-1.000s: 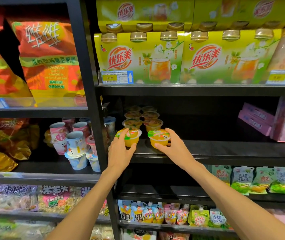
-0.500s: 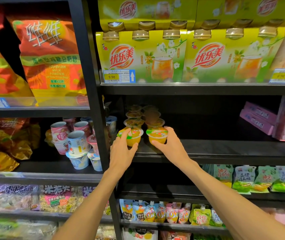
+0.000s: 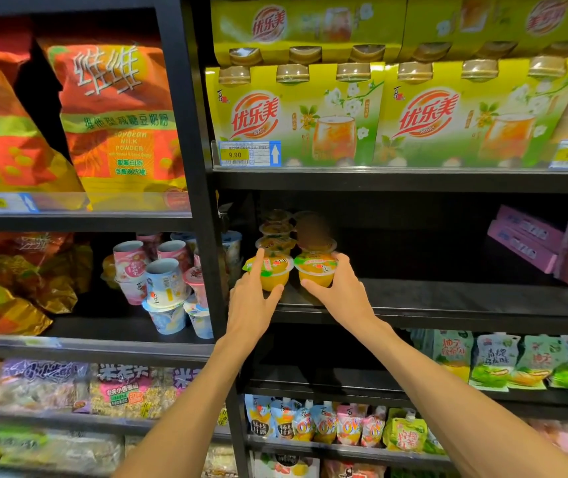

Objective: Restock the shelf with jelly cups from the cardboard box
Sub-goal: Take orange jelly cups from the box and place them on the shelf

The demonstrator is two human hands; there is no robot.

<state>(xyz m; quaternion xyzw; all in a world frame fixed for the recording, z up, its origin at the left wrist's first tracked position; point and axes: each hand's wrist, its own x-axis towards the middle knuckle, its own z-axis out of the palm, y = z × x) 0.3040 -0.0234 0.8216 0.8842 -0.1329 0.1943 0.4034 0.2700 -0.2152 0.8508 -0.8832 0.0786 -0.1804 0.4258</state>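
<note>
1. We are reaching both arms to the black shelf (image 3: 448, 307), our landmark, at its left end beside the upright post (image 3: 203, 201).
2. Our left hand (image 3: 251, 301) is curling around the left jelly cup (image 3: 272, 274), thumb under its body and forefinger lying up over its lid.
3. Our right hand (image 3: 341, 291) is gripping the right jelly cup (image 3: 315, 270), thumb at its base and fingers wrapping its far side.
4. Both cups are sitting at the front edge of the shelf, just beside each other.
5. Behind them on the same shelf, two rows of jelly cups (image 3: 277, 232) are running toward the back.
6. At the shelf's right end, pink boxes (image 3: 524, 236) are lying well apart from the cups.
7. Above the shelf, yellow drink packs (image 3: 296, 115) are standing behind a price tag (image 3: 250, 154).
</note>
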